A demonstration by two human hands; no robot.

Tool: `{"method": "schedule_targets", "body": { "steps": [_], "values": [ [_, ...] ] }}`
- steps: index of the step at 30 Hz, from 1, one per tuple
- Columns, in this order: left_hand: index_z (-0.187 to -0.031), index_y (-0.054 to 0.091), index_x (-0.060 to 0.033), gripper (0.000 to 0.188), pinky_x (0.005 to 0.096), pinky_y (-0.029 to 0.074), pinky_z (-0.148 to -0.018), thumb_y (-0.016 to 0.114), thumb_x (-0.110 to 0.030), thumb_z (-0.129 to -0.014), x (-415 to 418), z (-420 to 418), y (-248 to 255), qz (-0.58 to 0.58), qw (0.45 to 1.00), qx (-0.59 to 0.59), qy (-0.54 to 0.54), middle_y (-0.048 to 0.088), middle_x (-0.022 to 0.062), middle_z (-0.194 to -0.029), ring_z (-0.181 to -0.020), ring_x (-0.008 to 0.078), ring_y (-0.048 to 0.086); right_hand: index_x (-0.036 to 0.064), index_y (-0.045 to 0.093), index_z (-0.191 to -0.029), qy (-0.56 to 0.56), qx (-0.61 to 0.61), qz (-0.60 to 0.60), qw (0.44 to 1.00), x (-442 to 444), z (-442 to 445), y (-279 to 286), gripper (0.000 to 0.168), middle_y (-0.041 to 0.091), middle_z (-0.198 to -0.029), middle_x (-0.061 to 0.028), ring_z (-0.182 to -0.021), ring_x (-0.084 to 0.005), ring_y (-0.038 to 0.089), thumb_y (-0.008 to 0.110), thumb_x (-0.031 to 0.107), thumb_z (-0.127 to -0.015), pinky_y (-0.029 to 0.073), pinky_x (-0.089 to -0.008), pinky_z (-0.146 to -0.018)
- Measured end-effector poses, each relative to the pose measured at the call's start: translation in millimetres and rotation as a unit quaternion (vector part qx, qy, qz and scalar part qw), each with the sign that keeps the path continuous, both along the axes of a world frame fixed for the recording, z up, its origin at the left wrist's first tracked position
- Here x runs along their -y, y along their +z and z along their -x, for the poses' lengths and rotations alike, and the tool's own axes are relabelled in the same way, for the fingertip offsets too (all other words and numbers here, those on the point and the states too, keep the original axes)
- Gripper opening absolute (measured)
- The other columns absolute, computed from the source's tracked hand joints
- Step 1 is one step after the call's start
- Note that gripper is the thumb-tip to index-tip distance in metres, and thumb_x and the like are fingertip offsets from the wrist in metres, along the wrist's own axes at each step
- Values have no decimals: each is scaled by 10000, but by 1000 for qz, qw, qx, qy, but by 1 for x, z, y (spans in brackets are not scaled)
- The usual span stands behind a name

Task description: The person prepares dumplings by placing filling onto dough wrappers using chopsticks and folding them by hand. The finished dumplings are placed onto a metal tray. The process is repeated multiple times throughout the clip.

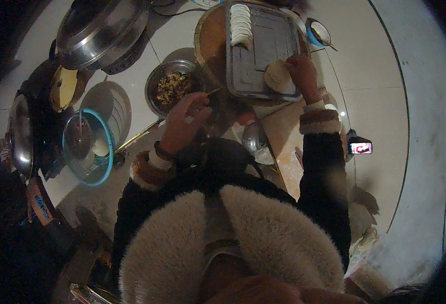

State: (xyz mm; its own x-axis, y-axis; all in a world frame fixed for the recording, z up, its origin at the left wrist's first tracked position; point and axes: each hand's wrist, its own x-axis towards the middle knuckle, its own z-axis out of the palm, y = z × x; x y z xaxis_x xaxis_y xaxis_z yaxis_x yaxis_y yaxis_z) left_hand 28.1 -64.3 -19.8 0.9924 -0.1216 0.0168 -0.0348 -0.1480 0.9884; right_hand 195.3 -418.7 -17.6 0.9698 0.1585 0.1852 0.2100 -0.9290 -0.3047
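Note:
My right hand pinches the edge of a stack of round dough wrappers at the near right corner of a metal tray. A row of folded dumplings lies along the tray's far left side. Left of the tray, my left hand hovers at the near rim of a metal bowl with chopped filling inside. Its fingers are loosely curled. A thin stick-like end shows beside the fingertips; whether the hand grips it is unclear.
The tray rests on a round wooden board. A small blue bowl stands beyond at right. At left are a large metal pot, a turquoise-rimmed basin and a yellow-faced piece. A lit-screen device stands right.

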Motion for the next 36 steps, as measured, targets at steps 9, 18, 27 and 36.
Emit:
{"method": "schedule_targets", "body": {
  "steps": [9,18,27,36],
  "values": [
    [-1285,511,-39,449,368,435,-974,437,-376,-997,6,-8,-7,232,958,-155,-61,589,110,-1233,-1156,199,547,93,654,-970,137,-134,-318,929,-124,82,56,166,676,-930,-110,-885,-314,663,648,204,-847,528,-404,-750],
    [-1354,443,-47,526,392,376,-1067,425,-431,-996,-34,4,-11,332,921,-203,18,551,106,-1305,-1252,250,493,116,634,-1121,241,-85,34,966,-159,106,14,327,631,-1045,-129,-892,-328,644,651,221,-812,529,-426,-779],
    [-1203,536,2,452,377,416,-995,500,-386,-975,-92,28,-50,465,804,-224,295,636,117,-1130,-1073,235,595,113,605,-1134,400,-154,-47,902,-193,137,-82,394,604,-1014,-110,-989,-325,596,646,210,-755,520,-438,-819],
    [-1174,547,-7,432,376,426,-984,510,-386,-970,-104,39,-95,482,784,-227,319,635,108,-1115,-1073,234,597,69,652,-1092,290,-7,-242,926,-195,111,-49,228,634,-1036,-139,-957,-319,630,593,188,-906,524,-412,-765]
  ]
}}
